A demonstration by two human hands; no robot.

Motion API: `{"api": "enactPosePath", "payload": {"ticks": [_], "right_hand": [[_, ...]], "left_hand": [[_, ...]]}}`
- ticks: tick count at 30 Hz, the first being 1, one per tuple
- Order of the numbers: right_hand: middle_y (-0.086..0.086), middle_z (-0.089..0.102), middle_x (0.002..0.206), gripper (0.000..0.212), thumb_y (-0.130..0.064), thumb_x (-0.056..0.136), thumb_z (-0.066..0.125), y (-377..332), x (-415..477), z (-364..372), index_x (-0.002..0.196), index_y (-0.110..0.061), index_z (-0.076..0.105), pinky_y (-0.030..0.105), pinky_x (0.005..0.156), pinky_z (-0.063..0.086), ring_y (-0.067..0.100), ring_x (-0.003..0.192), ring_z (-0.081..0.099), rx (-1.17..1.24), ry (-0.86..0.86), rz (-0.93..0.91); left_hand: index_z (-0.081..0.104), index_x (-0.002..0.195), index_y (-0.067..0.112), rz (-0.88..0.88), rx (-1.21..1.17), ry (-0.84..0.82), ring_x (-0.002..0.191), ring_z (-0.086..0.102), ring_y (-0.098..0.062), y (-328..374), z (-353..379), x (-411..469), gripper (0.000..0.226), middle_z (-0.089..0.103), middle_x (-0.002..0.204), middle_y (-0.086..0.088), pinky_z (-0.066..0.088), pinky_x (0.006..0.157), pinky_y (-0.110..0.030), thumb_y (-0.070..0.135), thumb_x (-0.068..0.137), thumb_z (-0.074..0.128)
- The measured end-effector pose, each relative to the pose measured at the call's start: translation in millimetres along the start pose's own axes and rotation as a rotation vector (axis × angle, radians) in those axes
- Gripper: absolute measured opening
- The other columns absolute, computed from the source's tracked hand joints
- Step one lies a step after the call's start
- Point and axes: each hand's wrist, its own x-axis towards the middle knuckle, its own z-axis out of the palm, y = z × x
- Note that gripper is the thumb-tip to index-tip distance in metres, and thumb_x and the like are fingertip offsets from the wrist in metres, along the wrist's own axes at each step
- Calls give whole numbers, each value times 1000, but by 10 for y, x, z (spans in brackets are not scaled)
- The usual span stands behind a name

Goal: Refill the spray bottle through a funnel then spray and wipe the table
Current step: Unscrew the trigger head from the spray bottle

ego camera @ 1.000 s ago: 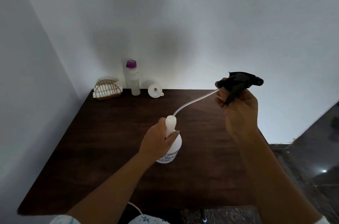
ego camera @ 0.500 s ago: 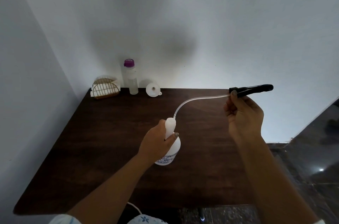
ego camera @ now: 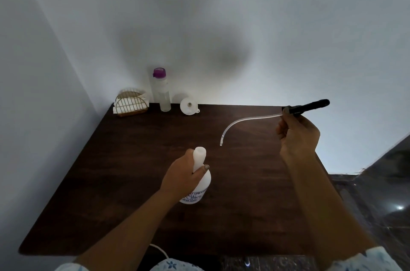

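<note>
gripped bottle (ego camera: 199, 156) neck in curled left hand (ego camera: 182, 178) fingers | pinched sprayer (ego camera: 308, 106) in right hand (ego camera: 297, 135) fingers, tube (ego camera: 244, 119) end clear right of neck | noted funnel (ego camera: 188, 105) behind bottle, nearer left hand

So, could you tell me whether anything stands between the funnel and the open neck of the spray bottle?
Nothing visible does. The neck of the spray bottle is open, the dip tube hangs to its right, apart from it, and only table surface shows between it and the funnel.

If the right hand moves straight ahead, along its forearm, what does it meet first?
Probably the pale wall behind the dark wooden table; nothing else stands between, though depth is unclear.
</note>
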Motion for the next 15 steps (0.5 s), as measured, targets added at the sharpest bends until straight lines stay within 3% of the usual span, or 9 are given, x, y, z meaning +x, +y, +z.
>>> {"api": "enactPosePath", "payload": {"ticks": [5,8,11,15], "right_hand": [[8,44,59,27,-15,75,72,383,342,-7,68,6,57,28,49,31,15,53,39,-349,7,10],[2,52,55,17,-17,78,72,648,472,-24,66,-7,63,23,44,32,12,47,43,-658,-56,30],[-1,56,57,14,-21,81,70,896,566,-24,85,-7,69,14,35,34,10,46,47,-880,-176,26],[0,60,61,20,-24,83,68,1274,666,-5,91,-6,69,20,42,38,11,48,52,-1124,-341,115]], "left_hand": [[45,94,18,-66,-13,-7,78,59,-12,-175,6,-3,29,58,87,3,50,68,-28,43,84,57],[46,100,18,-101,-35,-11,86,60,-13,-258,22,-16,31,59,95,3,51,74,-29,42,84,58],[47,106,17,-135,-52,-16,92,61,-15,-336,26,-34,35,61,102,-1,54,79,-36,42,83,59],[47,106,18,-168,-51,-14,93,59,-13,-407,55,-52,37,59,103,0,53,81,-38,45,83,58]]}}
